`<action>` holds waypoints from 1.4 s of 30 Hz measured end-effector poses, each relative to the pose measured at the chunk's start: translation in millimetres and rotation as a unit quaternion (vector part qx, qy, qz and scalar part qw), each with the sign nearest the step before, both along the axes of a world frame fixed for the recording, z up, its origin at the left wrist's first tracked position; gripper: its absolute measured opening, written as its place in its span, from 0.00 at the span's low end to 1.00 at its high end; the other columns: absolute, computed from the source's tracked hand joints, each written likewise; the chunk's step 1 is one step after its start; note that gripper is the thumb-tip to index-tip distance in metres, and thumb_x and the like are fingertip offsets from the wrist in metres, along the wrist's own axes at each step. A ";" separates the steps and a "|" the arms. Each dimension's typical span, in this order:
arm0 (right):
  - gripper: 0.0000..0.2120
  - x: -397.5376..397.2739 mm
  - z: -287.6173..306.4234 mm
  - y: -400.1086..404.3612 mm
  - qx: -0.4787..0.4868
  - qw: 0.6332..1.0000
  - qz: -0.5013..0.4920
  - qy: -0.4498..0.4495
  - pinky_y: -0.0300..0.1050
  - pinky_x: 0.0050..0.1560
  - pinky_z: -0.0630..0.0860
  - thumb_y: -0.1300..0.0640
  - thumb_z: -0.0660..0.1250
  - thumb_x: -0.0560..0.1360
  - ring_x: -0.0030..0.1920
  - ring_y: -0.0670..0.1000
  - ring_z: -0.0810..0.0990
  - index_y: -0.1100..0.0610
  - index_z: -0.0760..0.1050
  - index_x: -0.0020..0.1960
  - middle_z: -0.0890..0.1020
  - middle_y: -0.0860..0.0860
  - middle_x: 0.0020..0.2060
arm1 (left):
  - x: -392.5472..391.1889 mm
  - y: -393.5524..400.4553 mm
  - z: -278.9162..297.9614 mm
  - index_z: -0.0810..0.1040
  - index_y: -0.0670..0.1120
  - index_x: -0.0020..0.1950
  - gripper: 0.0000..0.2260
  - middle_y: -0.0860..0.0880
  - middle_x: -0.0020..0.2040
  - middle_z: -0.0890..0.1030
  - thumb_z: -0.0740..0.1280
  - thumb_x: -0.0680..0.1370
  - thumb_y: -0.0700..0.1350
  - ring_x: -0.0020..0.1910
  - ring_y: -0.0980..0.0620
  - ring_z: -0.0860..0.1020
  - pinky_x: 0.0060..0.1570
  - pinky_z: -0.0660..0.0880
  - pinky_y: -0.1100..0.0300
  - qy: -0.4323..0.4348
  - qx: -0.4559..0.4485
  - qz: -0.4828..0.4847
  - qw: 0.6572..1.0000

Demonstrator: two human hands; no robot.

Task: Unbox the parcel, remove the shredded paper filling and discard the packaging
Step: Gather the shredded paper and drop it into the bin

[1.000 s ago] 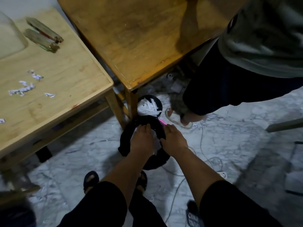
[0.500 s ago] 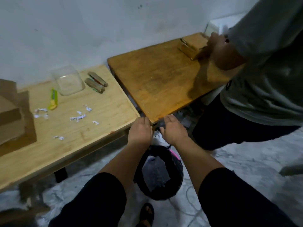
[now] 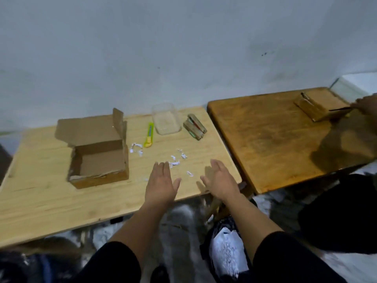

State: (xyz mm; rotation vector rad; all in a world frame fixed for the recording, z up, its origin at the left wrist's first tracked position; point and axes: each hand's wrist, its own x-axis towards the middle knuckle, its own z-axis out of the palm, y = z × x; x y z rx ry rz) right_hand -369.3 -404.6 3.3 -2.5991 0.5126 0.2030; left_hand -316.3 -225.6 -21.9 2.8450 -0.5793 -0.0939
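Pale wooden table [image 3: 51, 203] | cardboard box [image 3: 99, 158] open, emptied | hands [image 3: 162, 181] [image 3: 221, 181] spread flat, holding nothing

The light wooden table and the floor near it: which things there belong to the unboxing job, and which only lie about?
For the job:
- open brown cardboard box, empty
- white paper shreds scattered on the light wooden table
- black bin bag on the floor, holding white paper
- yellow-green utility knife

Just lying there:
- clear plastic container
- wood-and-clear lid pieces
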 end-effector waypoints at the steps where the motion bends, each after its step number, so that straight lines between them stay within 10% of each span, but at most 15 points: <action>1: 0.36 3.4 -8.7 6.8 0.004 1.000 0.001 0.001 0.46 0.73 0.58 0.43 0.61 0.75 0.74 0.52 0.57 0.58 0.50 0.75 0.54 0.51 0.75 | 3.9 13.3 -10.6 0.49 0.38 0.74 0.33 0.40 0.75 0.56 0.52 0.79 0.59 0.76 0.42 0.50 0.75 0.46 0.53 0.014 0.025 0.004 1.000; 9: 0.48 28.9 -74.8 29.5 -0.005 0.999 0.050 0.001 0.51 0.76 0.53 0.37 0.67 0.68 0.76 0.53 0.43 0.53 0.45 0.75 0.49 0.54 0.76 | 33.3 55.5 -71.8 0.56 0.39 0.73 0.41 0.36 0.76 0.43 0.42 0.72 0.70 0.75 0.36 0.39 0.74 0.37 0.45 0.059 0.120 0.007 0.991; 12: 0.50 47.1 -90.4 23.2 0.019 0.998 0.067 -0.006 0.51 0.76 0.53 0.35 0.68 0.65 0.76 0.52 0.41 0.47 0.42 0.75 0.46 0.53 0.77 | 51.7 50.2 -77.4 0.49 0.38 0.74 0.45 0.32 0.75 0.47 0.60 0.71 0.67 0.74 0.34 0.41 0.74 0.41 0.45 0.033 0.001 0.033 0.999; 25: 0.40 152.1 -109.8 6.3 0.021 0.970 0.230 -0.072 0.55 0.71 0.59 0.40 0.69 0.67 0.73 0.60 0.59 0.53 0.59 0.73 0.61 0.61 0.73 | 140.8 34.0 -90.9 0.38 0.40 0.73 0.53 0.34 0.75 0.42 0.59 0.65 0.72 0.75 0.38 0.39 0.73 0.42 0.48 0.032 -0.033 0.117 0.992; 29: 0.31 164.9 -105.5 4.2 0.026 0.955 0.275 -0.109 0.58 0.70 0.64 0.49 0.70 0.72 0.72 0.61 0.63 0.58 0.65 0.70 0.67 0.61 0.70 | 148.1 33.4 -94.0 0.36 0.39 0.74 0.51 0.38 0.76 0.41 0.49 0.66 0.74 0.75 0.40 0.40 0.75 0.44 0.48 0.067 0.029 0.121 0.990; 42: 0.20 122.3 -92.4 10.6 0.041 0.964 0.245 -0.095 0.59 0.70 0.65 0.60 0.62 0.78 0.72 0.61 0.63 0.63 0.67 0.68 0.69 0.61 0.69 | 74.7 -1.2 -81.1 0.60 0.36 0.72 0.27 0.38 0.74 0.60 0.60 0.79 0.50 0.75 0.40 0.55 0.74 0.54 0.47 0.064 -0.095 0.054 0.992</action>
